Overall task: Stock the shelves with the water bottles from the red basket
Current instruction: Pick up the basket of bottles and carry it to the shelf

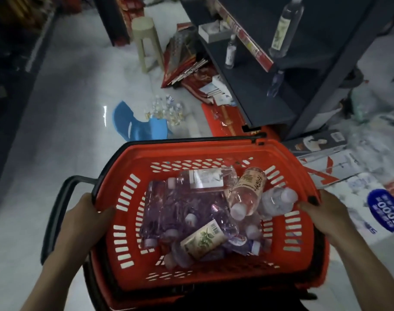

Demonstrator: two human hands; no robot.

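Observation:
A red basket (133,167) with black handles fills the lower middle of the head view. Several clear water bottles (200,212) lie jumbled inside it, one with a plant label (202,240). My left hand (86,218) grips the basket's left rim. My right hand (323,214) grips its right rim. The dark grey shelves (258,93) stand at the upper right. On them stand a tall bottle (285,28), a small one (230,51) and a bluish one (274,83).
A beige stool (146,41) and red packages (182,57) lie on the white floor beyond the basket. A blue plastic stool (135,124) lies beside a cluster of small bottles (166,110). Cardboard boxes (357,176) crowd the floor at right. Dark shelving runs along the left.

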